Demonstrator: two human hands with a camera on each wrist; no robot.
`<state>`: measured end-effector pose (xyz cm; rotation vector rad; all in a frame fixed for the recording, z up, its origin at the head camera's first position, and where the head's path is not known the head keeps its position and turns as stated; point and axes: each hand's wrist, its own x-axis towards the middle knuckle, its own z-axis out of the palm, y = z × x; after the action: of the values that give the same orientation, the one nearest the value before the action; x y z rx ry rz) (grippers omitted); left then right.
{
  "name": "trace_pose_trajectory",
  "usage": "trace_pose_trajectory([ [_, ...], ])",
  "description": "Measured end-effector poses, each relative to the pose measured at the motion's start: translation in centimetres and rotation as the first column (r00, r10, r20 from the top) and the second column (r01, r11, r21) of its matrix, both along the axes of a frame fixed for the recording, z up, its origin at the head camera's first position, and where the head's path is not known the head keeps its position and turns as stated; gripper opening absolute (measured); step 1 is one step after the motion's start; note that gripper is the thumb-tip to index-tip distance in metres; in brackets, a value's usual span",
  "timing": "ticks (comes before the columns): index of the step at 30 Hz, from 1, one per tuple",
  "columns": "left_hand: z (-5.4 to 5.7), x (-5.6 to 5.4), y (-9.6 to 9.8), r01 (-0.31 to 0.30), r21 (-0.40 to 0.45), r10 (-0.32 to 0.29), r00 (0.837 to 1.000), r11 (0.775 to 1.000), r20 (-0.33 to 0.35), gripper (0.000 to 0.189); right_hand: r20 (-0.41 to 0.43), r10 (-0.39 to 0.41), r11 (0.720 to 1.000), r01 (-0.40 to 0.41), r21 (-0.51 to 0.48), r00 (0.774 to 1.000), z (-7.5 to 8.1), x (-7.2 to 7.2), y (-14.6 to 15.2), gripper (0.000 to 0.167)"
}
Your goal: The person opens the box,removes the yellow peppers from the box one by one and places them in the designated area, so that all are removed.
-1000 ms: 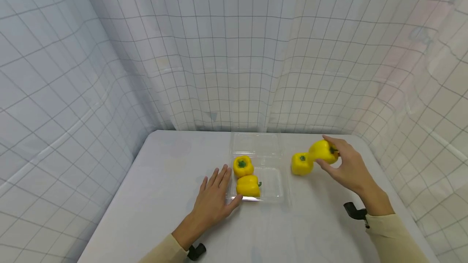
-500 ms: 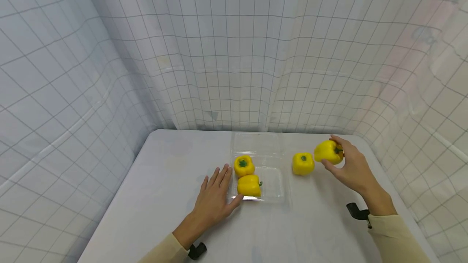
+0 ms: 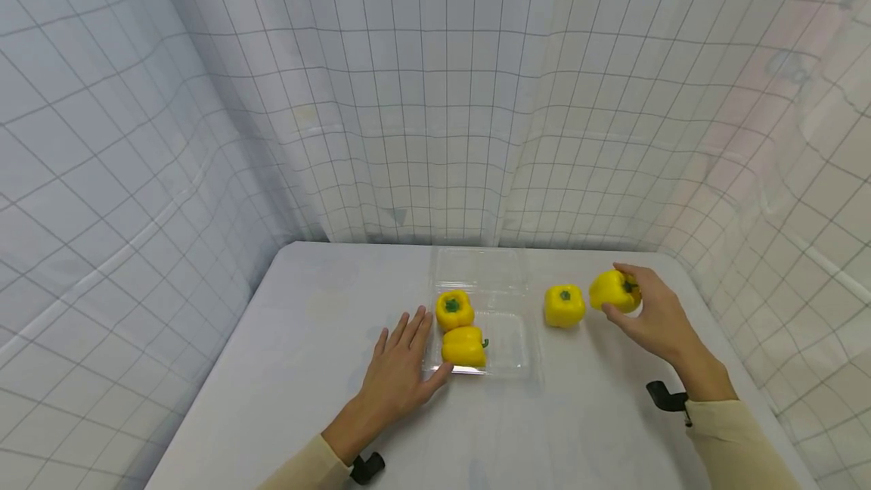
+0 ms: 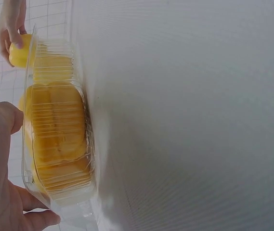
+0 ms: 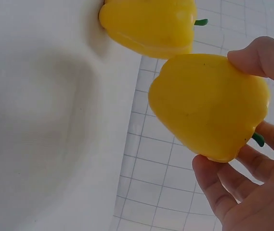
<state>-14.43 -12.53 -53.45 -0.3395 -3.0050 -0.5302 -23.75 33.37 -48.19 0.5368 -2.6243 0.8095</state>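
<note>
My right hand point(image 3: 656, 316) grips a yellow bell pepper point(image 3: 612, 291) between thumb and fingers, raised above the table in the right wrist view. Just left of it, a second yellow pepper point(image 3: 564, 305) stands on the table, stem up. Two more peppers occupy the left side of a clear plastic clamshell container point(image 3: 506, 345): one upright point(image 3: 454, 310) at the back, one on its side point(image 3: 464, 346) in front. My left hand point(image 3: 395, 380) lies at the container's left front corner, fingers straight and spread, with the thumb along the front rim.
The container's clear lid point(image 3: 476, 269) is folded back toward the table's far edge. A white table point(image 3: 327, 301) carries everything. Gridded white curtains point(image 3: 435, 97) enclose the back and both sides.
The right hand, with its pepper, has moved right, away from the standing pepper, then slightly down toward the near side. The left hand has stayed in place.
</note>
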Motion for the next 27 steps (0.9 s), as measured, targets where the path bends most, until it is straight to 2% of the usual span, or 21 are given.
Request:
trace_pose_trajectory([
  [11, 0.1, 0.1, 0.0, -0.002, 0.001, 0.002, 1.0, 1.0, 0.004, 0.098, 0.056, -0.005, 1.0, 0.005, 0.015, 0.998, -1.6, -0.4, 0.3, 0.077],
  [27, 0.0, 0.1, 0.0, -0.003, -0.014, 0.003, 1.0, 1.0, -0.003, 0.099, 0.124, 0.001, 0.999, -0.006, 0.038, 0.992, -3.0, -0.7, -0.2, 0.078],
])
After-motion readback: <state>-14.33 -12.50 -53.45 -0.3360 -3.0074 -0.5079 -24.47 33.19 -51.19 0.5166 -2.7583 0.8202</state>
